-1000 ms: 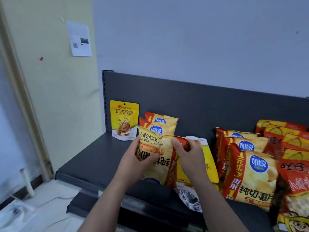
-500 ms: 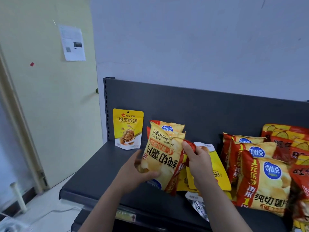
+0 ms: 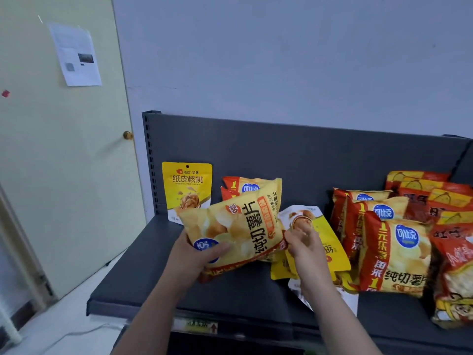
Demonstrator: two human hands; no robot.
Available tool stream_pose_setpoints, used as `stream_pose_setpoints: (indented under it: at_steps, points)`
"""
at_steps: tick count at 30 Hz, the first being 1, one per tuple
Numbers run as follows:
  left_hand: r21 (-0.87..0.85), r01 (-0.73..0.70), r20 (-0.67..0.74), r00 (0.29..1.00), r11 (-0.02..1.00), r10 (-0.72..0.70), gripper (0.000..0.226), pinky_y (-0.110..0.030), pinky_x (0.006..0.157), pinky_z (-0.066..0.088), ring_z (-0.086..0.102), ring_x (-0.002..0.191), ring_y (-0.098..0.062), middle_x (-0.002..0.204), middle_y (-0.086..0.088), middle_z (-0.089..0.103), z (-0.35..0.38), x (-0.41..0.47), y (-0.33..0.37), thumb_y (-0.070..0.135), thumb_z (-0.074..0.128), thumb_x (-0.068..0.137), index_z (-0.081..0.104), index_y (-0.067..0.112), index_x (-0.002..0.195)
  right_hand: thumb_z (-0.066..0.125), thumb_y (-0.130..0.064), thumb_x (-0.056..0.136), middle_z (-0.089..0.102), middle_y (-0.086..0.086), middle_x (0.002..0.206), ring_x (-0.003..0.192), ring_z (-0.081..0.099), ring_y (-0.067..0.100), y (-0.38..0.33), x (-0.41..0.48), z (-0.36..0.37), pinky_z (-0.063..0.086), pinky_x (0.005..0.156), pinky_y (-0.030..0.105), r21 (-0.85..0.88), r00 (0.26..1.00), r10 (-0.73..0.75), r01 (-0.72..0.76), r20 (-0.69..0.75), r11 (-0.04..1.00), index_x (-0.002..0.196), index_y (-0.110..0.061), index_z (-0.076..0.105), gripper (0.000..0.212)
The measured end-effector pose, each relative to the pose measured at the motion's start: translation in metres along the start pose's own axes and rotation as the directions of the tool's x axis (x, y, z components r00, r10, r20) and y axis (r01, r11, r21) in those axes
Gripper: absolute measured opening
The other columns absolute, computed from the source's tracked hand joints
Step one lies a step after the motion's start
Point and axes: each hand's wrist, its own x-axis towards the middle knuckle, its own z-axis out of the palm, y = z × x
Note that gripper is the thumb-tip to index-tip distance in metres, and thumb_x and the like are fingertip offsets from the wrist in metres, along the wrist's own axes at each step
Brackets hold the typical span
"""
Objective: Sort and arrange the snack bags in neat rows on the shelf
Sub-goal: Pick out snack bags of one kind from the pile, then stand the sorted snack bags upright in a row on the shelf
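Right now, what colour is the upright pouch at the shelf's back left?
The walnut pouch is yellow with a white bottom edge; the head view shows it.

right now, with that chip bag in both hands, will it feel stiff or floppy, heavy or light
Probably light for its size: the chip bag looks puffed, and the left hand and right hand hold it tilted by its ends. Likely pillowy rather than stiff. Its glossy film may be slippery.
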Motion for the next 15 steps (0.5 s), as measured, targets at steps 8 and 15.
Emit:
stream_pose_setpoints:
  at_steps: [8,15]
  points:
    - [0.640,-0.176,0.216,0.975,0.748,0.045,0.069,-0.022,0.070,0.055,0.065,0.083,0.002,0.092,0.022,0.069,-0.014,0.020,0.056,0.044,0.094,0.047,0.056,0.042,0.105,0.089,-0.045,0.060,0.017,-0.019,0.143,0.125,0.028,-0.014,-0.007,-0.016,-0.006,0.037,0.097,0.006,-0.503,0.894,-0.173,0.383,0.414,0.775,0.135,-0.054,0.031,0.095]
    - [0.857,-0.401,0.379,0.916,0.323,0.133,0.080,-0.035,0.091,0.051,0.061,0.101,-0.008,0.106,0.019,0.065,0.008,0.043,0.066,0.072,0.079,0.048,0.054,0.041,0.118,0.081,-0.065,0.041,0.058,-0.013,0.121,0.111,0.056,0.013,0.021,-0.009,0.005,0.050,0.094,0.041,-0.669,0.959,-0.086,0.252,0.271,0.699,0.108,-0.039,0.054,0.077]
